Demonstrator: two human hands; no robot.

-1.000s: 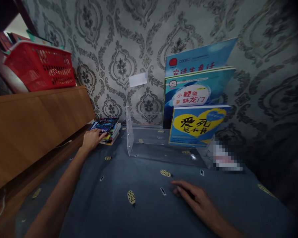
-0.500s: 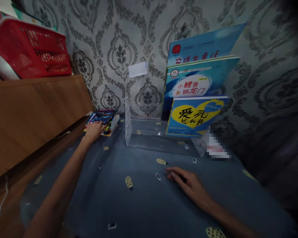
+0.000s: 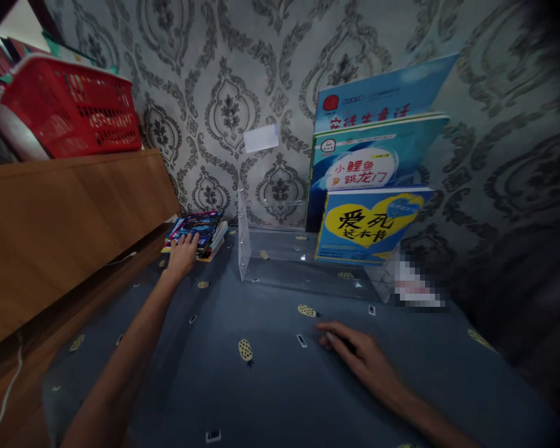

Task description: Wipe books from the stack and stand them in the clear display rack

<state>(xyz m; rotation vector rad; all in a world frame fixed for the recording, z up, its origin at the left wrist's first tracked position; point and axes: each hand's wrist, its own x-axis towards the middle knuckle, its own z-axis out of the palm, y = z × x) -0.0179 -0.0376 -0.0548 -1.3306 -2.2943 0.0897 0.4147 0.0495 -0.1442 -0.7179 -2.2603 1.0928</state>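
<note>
My left hand (image 3: pixel 183 252) reaches to the far left of the table and lies on a small stack of books (image 3: pixel 211 225). Its fingers are spread over the dark, colourful cover of the top book; the thumb is hard to see. My right hand (image 3: pixel 348 345) rests on the blue tablecloth (image 3: pixel 270 398), loosely curled, with a gap between thumb and fingers and nothing in it. Beyond it stands a clear acrylic book rack (image 3: pixel 284 274). On the rack's right side, a blue book with a yellow heart (image 3: pixel 373 224), a teal book (image 3: pixel 322 168) and a taller blue book (image 3: pixel 378 93) stand in tiers.
A red plastic basket (image 3: pixel 81 112) sits on a wooden cabinet (image 3: pixel 74 211) at the left. A white label (image 3: pixel 261 138) is on the rack's upper left. Patterned wallpaper (image 3: pixel 228 106) is behind the table. A white cable (image 3: pixel 12 392) hangs at the lower left.
My left hand has shifted slightly on the book stack, its fingers now more spread and showing more of the top cover. The view has tilted a little. My right hand stays in place.
</note>
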